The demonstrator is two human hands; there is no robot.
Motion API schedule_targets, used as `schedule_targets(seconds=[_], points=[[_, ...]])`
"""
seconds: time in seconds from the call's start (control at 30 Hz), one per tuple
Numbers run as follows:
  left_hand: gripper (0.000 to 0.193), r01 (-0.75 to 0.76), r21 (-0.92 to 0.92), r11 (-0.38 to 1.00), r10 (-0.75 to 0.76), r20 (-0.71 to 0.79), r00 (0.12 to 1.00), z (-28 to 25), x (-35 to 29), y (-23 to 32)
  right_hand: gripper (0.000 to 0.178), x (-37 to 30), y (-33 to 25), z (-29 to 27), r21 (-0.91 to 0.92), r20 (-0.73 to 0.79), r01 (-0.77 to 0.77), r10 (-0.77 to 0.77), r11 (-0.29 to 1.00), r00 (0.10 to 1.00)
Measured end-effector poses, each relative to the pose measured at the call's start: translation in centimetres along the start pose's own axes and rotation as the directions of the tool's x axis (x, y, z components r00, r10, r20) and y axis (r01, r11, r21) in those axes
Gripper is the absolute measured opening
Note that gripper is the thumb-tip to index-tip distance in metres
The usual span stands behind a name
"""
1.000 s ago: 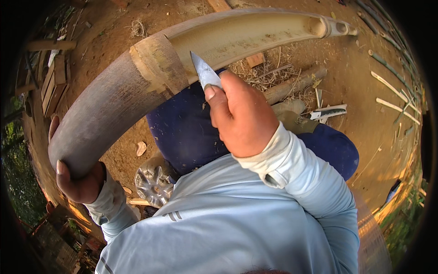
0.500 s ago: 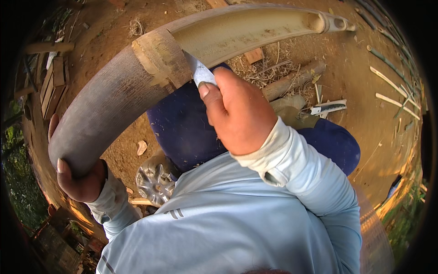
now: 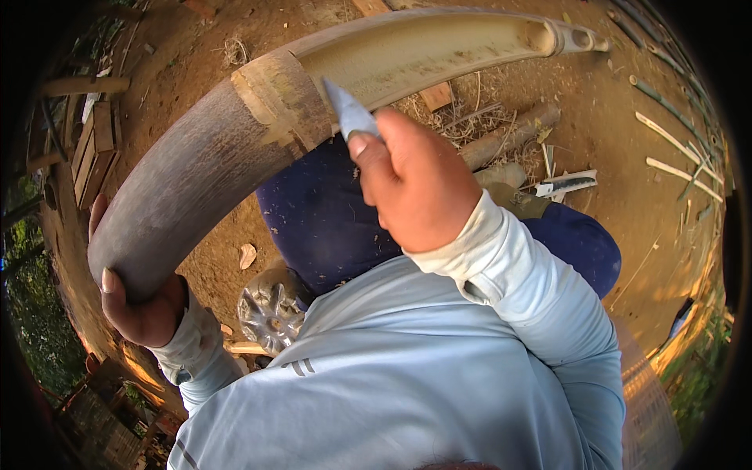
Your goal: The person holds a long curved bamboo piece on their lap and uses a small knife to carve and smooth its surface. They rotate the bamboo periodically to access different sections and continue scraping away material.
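A thick bamboo pole (image 3: 184, 168) lies slantwise across my lap, running from the lower left to the far right. Its near part is whole and grey-brown; beyond a scraped, paler node band (image 3: 274, 98) it is cut open, baring the pale hollow inside. My left hand (image 3: 141, 313) grips the near end, thumb in front and fingers behind. In my closed right hand (image 3: 423, 180) is a knife (image 3: 348, 110), its handle hidden by the fingers. The pointed blade tilts up and left, at the cut opening beside the node band; I cannot tell whether it touches.
A clear plastic bottle (image 3: 270, 309) lies by my left thigh. Beyond my knees are a wooden log (image 3: 513, 137), dry shavings (image 3: 423, 110) and a wood block (image 3: 437, 95). Pale strips (image 3: 680, 145) and thin poles lie at the right; wooden planks (image 3: 94, 149) stand at the left.
My right hand and the knife have shifted slightly right, and more of the blade tip shows over the opening. The bamboo's near end has moved a little right with my left hand.
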State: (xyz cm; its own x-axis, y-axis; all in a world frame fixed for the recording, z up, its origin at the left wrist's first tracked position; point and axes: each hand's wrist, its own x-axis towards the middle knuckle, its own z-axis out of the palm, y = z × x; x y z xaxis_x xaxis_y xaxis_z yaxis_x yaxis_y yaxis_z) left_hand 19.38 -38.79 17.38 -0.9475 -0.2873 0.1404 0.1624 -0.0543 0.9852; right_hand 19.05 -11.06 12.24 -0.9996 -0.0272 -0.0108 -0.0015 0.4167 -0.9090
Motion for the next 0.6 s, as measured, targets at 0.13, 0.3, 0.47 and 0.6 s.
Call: schedule_targets(seconds=[0.13,0.3,0.47,0.6], points=[[0.083,0.012,-0.004,1.0,-0.011,0.002,1.0,0.0,0.0,0.2,0.026,0.0,-0.2,0.1,0.065,0.026,-0.066,0.064,0.996,0.998],[0.069,0.022,-0.046,0.999,-0.025,-0.085,0.996,-0.1,-0.1,0.6,0.026,1.6,1.8,-2.0,0.121,-0.093,-0.195,0.207,0.973,0.974],[0.057,0.077,-0.14,0.987,-0.09,-0.088,0.992,-2.1,0.6,0.7,0.023,0.9,1.1,-1.2,0.012,-0.12,-0.032,0.033,0.999,0.992],[0.058,0.086,-0.073,0.994,-0.096,-0.144,0.985,-1.6,0.3,1.0,0.024,1.2,1.8,-1.6,0.024,-0.084,-0.081,0.083,0.996,0.993]])
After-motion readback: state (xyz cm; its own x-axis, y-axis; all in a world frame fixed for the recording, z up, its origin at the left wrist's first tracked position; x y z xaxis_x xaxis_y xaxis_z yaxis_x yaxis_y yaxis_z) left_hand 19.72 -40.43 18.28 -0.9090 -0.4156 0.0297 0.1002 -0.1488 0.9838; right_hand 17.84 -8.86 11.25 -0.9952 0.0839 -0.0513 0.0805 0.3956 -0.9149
